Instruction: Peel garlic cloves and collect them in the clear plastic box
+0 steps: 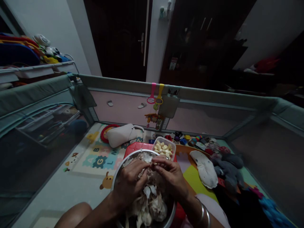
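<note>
Garlic, papery, pinched between both hands over the steel bowl. Left hand curled closed on it from one side; right hand closed on it from the other, fingertips meeting above the bowl's middle. Whether it is one clove or a cluster, cannot tell.

Bowl heaped with white skins and unpeeled pieces, sitting low between the person's knees. Two bangles on the right wrist, just beside the bowl's rim.

Just beyond the bowl: clear tub of peeled cloves, touching or nearly touching the rim. Red tray under the bowl's far edge.

Farther from the bowl: alphabet mat, white cushion, scattered toys, grey plush. Playpen wall encloses all; pink and yellow rings hang from its top rail, well beyond the bowl.
</note>
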A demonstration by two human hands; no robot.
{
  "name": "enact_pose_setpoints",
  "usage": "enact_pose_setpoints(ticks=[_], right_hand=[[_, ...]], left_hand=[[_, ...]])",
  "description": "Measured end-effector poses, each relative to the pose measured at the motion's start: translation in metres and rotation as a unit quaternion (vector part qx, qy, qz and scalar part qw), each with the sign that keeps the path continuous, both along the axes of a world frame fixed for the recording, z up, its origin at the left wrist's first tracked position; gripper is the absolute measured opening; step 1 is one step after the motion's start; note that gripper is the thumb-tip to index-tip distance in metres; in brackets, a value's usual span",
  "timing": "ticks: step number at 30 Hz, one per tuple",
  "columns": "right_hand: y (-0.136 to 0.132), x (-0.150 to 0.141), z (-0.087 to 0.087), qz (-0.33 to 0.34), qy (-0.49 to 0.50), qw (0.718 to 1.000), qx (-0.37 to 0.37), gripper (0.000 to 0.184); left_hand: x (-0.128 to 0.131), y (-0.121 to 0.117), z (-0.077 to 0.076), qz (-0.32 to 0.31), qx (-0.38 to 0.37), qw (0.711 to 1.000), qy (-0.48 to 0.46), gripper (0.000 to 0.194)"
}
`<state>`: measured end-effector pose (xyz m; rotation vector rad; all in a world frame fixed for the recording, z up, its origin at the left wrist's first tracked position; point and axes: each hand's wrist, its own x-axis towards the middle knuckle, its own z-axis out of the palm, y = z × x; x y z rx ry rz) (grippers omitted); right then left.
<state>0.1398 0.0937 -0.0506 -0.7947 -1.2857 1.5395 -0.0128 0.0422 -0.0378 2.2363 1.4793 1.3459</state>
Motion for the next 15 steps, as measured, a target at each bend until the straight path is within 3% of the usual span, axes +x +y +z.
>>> enact_pose_setpoints(ticks=[5, 15], right_hand=[[-0.0028, 0.0002, -0.0002, -0.026, -0.050, 0.992, 0.109, 0.011], [-0.0050, 0.0014, -0.0036, -0.032, -0.088, 0.977, 0.191, 0.014]], left_hand=[[-0.0017, -0.0014, -0.0036, -0.002, 0.031, 0.999, 0.017, 0.020], [0.0003, -0.0008, -0.0030, 0.002, 0.101, 0.993, 0.067, 0.019]])
